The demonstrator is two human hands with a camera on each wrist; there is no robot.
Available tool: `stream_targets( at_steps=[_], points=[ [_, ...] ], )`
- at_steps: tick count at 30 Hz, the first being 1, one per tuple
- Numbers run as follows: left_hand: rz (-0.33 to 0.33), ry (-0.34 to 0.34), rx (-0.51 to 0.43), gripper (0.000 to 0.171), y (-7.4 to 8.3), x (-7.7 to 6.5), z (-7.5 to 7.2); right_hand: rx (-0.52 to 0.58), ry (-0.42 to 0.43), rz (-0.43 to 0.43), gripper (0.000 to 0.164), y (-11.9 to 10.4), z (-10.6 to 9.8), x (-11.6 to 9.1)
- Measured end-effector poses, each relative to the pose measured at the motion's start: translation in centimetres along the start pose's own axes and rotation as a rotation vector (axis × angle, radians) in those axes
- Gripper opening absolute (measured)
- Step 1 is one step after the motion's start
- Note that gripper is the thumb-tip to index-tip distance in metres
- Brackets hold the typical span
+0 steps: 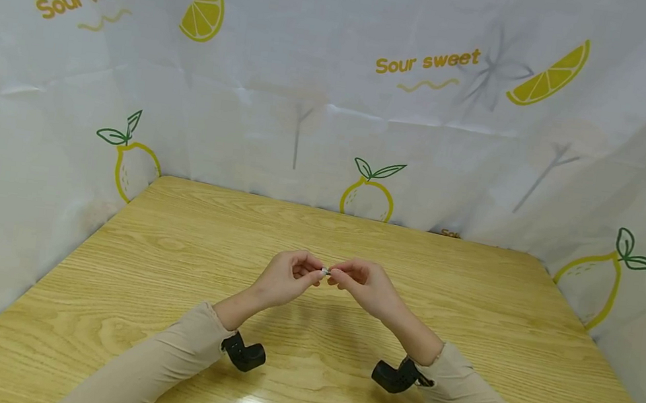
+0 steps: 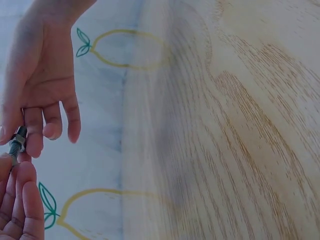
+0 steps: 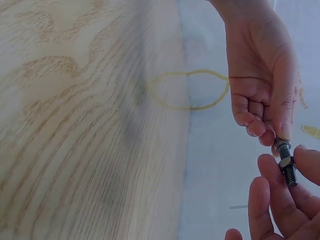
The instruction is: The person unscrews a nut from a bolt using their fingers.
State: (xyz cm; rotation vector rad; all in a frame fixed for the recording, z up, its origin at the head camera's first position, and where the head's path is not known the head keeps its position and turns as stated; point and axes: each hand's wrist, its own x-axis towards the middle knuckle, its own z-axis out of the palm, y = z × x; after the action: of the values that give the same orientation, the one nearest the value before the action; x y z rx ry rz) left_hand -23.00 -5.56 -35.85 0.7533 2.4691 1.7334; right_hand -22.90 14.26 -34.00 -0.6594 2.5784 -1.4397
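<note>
A small dark metal bolt with a hex nut on its thread is held between the two hands, above the table. My left hand pinches the bolt's head end between thumb and fingertips; the fingers partly hide that end. From the other side, my right hand has thumb and forefinger at the nut, pinching it partway along the thread. The bolt's threaded tip sticks out past the nut between the right hand's fingers. In the left wrist view, the nut sits by the right hand's fingertips.
Below the hands spreads a wood-grain table. A pale curtain printed with lemons and lettering stands along its back and sides. Black wrist cameras hang under both forearms, above the tabletop.
</note>
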Motion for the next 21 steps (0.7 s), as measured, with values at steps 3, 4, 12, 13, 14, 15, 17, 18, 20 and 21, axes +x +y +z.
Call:
stream_targets(
  at_steps=[3,4,12,13,14,15,17,18,20,21],
  points=[
    [0.001,0.002,0.002,0.020,0.01,0.02,0.00,0.003,0.009,-0.012,0.027,0.04,0.02,0.06],
    [-0.002,0.002,-0.001,0.020,0.02,0.02,-0.01,0.003,0.015,-0.020,0.026,0.04,0.03,0.07],
    [0.006,0.005,-0.002,0.022,-0.13,0.07,0.07,0.001,0.021,-0.016,0.035,-0.14,0.15,-0.02],
    [0.005,0.006,0.000,0.022,-0.16,0.07,0.07,-0.005,0.013,-0.009,0.034,-0.12,0.13,-0.03],
    [0.004,0.006,0.003,0.022,-0.22,0.08,0.07,-0.003,0.006,-0.002,0.033,-0.16,0.12,-0.04],
    [0.004,0.006,0.003,0.022,-0.26,0.10,0.06,-0.002,0.001,0.006,0.031,-0.22,0.12,-0.06],
    [0.007,0.004,0.005,0.022,-0.31,0.07,0.03,-0.002,-0.002,0.008,0.029,-0.23,0.11,-0.09],
    [0.010,0.003,0.001,0.022,-0.36,0.06,-0.01,-0.002,0.003,0.007,0.027,-0.26,0.12,-0.09],
    [0.012,0.002,-0.001,0.021,-0.37,0.04,-0.02,0.004,0.014,-0.001,0.024,-0.33,0.17,-0.07],
    [0.011,0.002,-0.003,0.021,-0.33,0.03,-0.02,0.006,0.019,-0.005,0.024,-0.32,0.18,-0.05]
  ],
)
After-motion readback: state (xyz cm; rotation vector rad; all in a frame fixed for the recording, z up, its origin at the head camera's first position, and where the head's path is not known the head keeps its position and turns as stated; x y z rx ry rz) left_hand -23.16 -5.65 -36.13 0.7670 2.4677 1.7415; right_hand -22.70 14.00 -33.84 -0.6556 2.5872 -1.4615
